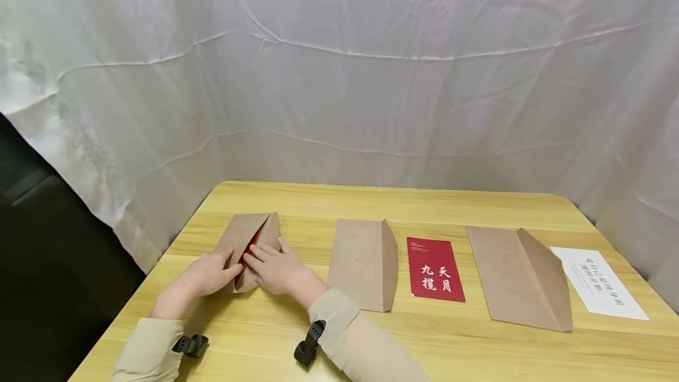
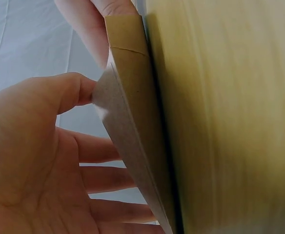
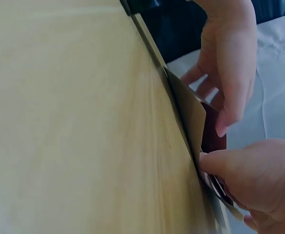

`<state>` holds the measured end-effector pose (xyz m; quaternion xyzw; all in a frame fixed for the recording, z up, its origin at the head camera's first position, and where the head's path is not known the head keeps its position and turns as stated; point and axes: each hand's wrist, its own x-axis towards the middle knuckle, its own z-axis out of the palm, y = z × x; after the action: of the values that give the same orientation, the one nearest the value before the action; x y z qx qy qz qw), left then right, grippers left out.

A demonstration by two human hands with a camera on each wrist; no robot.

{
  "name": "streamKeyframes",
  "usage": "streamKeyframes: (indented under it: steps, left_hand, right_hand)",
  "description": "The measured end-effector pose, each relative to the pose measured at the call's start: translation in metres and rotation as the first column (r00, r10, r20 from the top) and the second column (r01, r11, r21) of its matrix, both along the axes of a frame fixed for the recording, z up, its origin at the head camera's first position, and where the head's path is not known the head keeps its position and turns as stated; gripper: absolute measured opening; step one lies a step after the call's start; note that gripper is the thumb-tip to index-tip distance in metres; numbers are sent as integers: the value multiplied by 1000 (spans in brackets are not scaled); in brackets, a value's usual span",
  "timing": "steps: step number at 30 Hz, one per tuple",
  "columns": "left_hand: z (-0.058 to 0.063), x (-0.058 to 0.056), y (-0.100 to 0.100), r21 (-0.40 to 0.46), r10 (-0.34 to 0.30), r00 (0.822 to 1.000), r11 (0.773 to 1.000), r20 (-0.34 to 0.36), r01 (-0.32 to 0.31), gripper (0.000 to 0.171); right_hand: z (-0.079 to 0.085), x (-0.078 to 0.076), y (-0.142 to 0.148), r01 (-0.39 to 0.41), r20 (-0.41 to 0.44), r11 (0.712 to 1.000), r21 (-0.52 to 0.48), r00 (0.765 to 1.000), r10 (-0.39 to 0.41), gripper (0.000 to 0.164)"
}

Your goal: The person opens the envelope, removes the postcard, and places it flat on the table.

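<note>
On the left of the table lies a brown paper envelope [image 1: 237,231] with its flap side raised and a red card [image 1: 253,242] showing in the gap. My left hand [image 1: 208,270] rests on the envelope's left part, with the thumb at the edge of the opening. The left wrist view shows its other fingers [image 2: 103,178] stretched along the paper. Spread over the opening, my right hand [image 1: 278,267] has its fingertips on the red card. The right wrist view shows its thumb [image 3: 215,162] reaching to the envelope's edge; its other fingers are mostly hidden there.
A second brown envelope [image 1: 358,264] lies right of my hands. Beyond it are a red card with white characters [image 1: 436,270], a third brown envelope [image 1: 509,276] and a white printed card [image 1: 599,282]. Pale curtains [image 1: 371,75] hang behind the wooden table [image 1: 254,346].
</note>
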<state>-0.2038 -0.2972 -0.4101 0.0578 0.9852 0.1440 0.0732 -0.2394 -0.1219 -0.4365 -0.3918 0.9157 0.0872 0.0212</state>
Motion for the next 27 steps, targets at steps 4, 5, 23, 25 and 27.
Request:
streamKeyframes:
  steps: [4, 5, 23, 25, 27]
  left_hand:
    - [1, 0, 0, 4, -2, 1000, 1000, 5, 2, 62]
    - [1, 1, 0, 6, -2, 1000, 1000, 9, 2, 62]
    - [5, 3, 0, 12, 1, 1000, 1000, 19, -1, 63]
    - [5, 3, 0, 12, -2, 1000, 1000, 23, 2, 64]
    - [5, 3, 0, 10, -5, 1000, 1000, 22, 5, 64]
  right_hand:
    - [1, 3, -3, -7, 39, 1000, 10, 999, 7, 49]
    - [2, 4, -3, -3, 48, 1000, 12, 999, 2, 48]
    - [2, -1, 0, 87, 72, 996, -19, 994, -86, 52]
    - [2, -1, 0, 90, 74, 996, -26, 993, -88, 52]
    - [3, -2, 1, 98, 74, 995, -36, 993, -95, 52]
